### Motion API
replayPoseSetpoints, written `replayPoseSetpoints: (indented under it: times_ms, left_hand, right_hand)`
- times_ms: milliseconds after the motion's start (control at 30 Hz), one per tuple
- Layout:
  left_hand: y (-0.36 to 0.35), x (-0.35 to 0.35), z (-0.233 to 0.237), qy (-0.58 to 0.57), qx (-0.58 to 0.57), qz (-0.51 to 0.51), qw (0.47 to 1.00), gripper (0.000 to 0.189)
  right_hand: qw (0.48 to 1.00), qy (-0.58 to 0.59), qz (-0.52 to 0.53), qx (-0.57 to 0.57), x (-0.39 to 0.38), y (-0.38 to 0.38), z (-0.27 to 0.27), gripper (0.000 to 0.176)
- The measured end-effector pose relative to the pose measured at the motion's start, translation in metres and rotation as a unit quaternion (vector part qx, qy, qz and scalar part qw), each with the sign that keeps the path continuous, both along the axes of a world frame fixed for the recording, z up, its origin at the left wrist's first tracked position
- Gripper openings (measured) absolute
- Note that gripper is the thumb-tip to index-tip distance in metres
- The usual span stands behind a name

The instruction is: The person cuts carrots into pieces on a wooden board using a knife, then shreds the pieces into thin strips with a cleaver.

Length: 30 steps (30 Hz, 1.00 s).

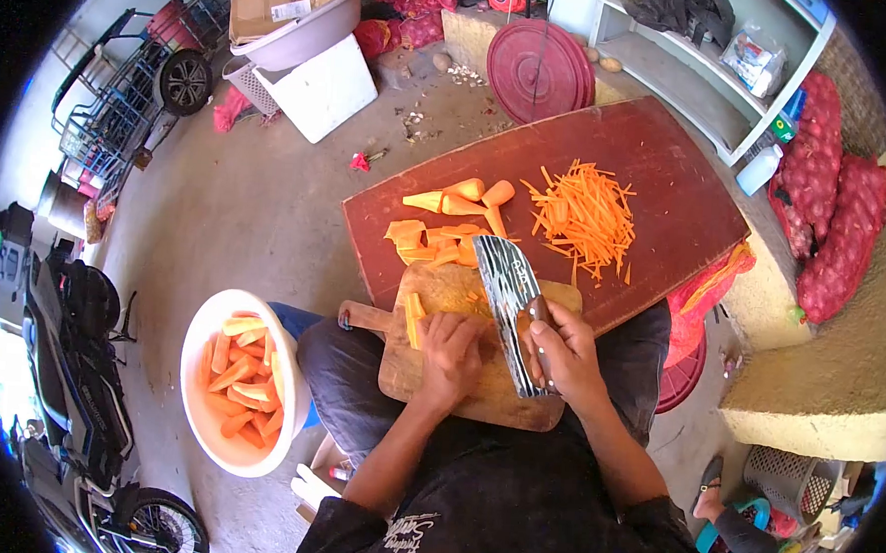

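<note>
My right hand (565, 355) is wrapped round the brown handle of a wide, dark-patterned knife (505, 305), its blade upright over the wooden cutting board (516, 411). My left hand (449, 349) rests on the board with fingers curled, against carrot slices (415, 320) at its left side. Small carrot bits lie between hand and blade. Beyond the board, on the red table (668, 188), are flat carrot slices (427, 243), peeled carrot chunks (461, 196) and a pile of thin carrot sticks (587, 214).
A white tub (191, 404) of carrot pieces stands left of my legs. A motorcycle (76, 388) is at far left, red sacks (819, 166) and a shelf (694, 79) at right. Another person's foot (709, 488) shows at lower right.
</note>
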<state>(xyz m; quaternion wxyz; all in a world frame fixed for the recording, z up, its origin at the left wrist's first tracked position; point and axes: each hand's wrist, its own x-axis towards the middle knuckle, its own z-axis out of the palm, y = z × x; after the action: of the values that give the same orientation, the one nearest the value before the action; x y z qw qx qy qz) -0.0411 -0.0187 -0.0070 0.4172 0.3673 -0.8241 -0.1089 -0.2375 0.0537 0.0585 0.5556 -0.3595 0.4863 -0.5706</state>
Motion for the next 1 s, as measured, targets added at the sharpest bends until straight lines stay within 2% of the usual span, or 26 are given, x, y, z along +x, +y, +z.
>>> replayPoseSetpoints:
  times_ms: [100, 200, 267, 367, 400, 467, 533, 567, 667, 700, 833, 933, 1000]
  left_hand:
    - [0.003, -0.005, 0.012, 0.032, -0.008, 0.007, 0.999, 0.031]
    - [0.009, -0.017, 0.029, 0.031, -0.020, -0.032, 0.999, 0.027]
    - [0.007, -0.012, 0.023, 0.017, -0.021, -0.007, 1.000, 0.023]
    - [0.001, 0.005, 0.007, 0.029, -0.023, 0.032, 0.999, 0.020]
    - [-0.001, 0.013, 0.004, 0.036, -0.022, 0.045, 0.998, 0.019]
    - [-0.002, 0.025, 0.029, 0.119, 0.094, 0.058, 0.987, 0.015]
    - [-0.005, 0.033, 0.039, 0.242, 0.231, 0.091, 0.938, 0.015]
    - [-0.012, 0.043, 0.033, 0.261, 0.236, 0.080, 0.933, 0.023]
    - [-0.016, 0.054, 0.059, 0.200, 0.244, -0.010, 0.949, 0.032]
    - [-0.016, 0.057, 0.064, 0.152, 0.252, -0.047, 0.955, 0.047]
    - [-0.020, 0.036, 0.085, -0.099, 0.194, -0.138, 0.966, 0.064]
    - [-0.031, 0.021, 0.081, -0.179, 0.175, -0.132, 0.959, 0.066]
    - [-0.045, 0.011, 0.069, -0.205, 0.071, -0.110, 0.970, 0.064]
  right_hand:
    - [0.999, 0.037, 0.016, 0.007, -0.002, 0.002, -0.002, 0.030]
    - [0.998, 0.052, 0.036, 0.009, 0.001, 0.003, -0.004, 0.034]
    - [0.996, 0.068, 0.049, 0.014, 0.000, 0.007, -0.001, 0.035]
    - [0.976, 0.214, 0.044, -0.011, -0.002, 0.017, 0.004, 0.038]
    - [0.952, 0.293, 0.060, -0.066, -0.003, 0.020, 0.010, 0.039]
    - [0.878, 0.439, 0.091, -0.170, -0.003, 0.028, 0.021, 0.042]
    - [0.825, 0.505, 0.102, -0.233, 0.001, 0.035, 0.015, 0.046]
    - [0.799, 0.539, 0.107, -0.246, 0.003, 0.039, 0.013, 0.046]
    - [0.734, 0.608, 0.129, -0.274, 0.004, 0.046, 0.008, 0.048]
    - [0.714, 0.626, 0.136, -0.282, 0.004, 0.047, 0.007, 0.048]
    - [0.662, 0.665, 0.177, -0.299, 0.005, 0.046, 0.013, 0.047]
    - [0.631, 0.688, 0.188, -0.306, 0.002, 0.045, 0.013, 0.047]
    - [0.630, 0.692, 0.179, -0.304, -0.001, 0.046, 0.013, 0.047]
